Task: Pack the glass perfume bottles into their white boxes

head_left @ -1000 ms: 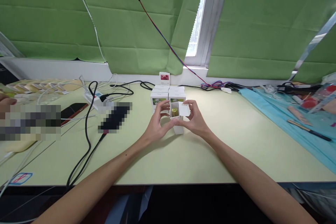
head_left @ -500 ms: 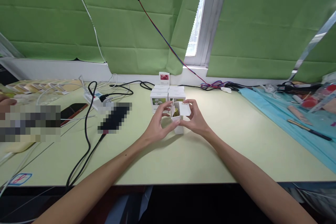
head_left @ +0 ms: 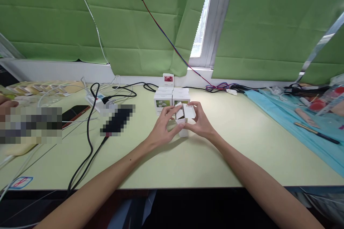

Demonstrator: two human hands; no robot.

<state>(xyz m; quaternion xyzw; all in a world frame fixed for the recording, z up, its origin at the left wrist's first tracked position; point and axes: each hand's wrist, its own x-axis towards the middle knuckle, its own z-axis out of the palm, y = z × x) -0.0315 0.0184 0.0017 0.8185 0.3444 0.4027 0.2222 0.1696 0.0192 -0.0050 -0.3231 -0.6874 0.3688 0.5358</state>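
Note:
A small white cardboard box [head_left: 180, 120] stands at the middle of the table with its top open. My left hand [head_left: 163, 126] is closed around its left side, the index finger on a small side flap [head_left: 179, 112] that leans in over the opening. The gold thing inside is now mostly hidden. On the other side, my right hand [head_left: 201, 123] grips the box, thumb in front and fingers behind the wide lid flap [head_left: 189, 111], which is folded out to the right. Just behind stand several closed white boxes [head_left: 163, 97] with flower pictures.
On the left lie a power strip [head_left: 98, 104], black cables [head_left: 90, 143], a blurred-out dark device [head_left: 118, 120] and an orange-edged phone [head_left: 76, 112]. Another person's hand [head_left: 8, 104] shows at the left edge. Blue plastic sheeting [head_left: 285, 125] with a pen [head_left: 317, 133] covers the right side.
The left index finger has moved right over the box top, and the left side flap has tipped inward over the opening. My right hand and the box have barely moved.

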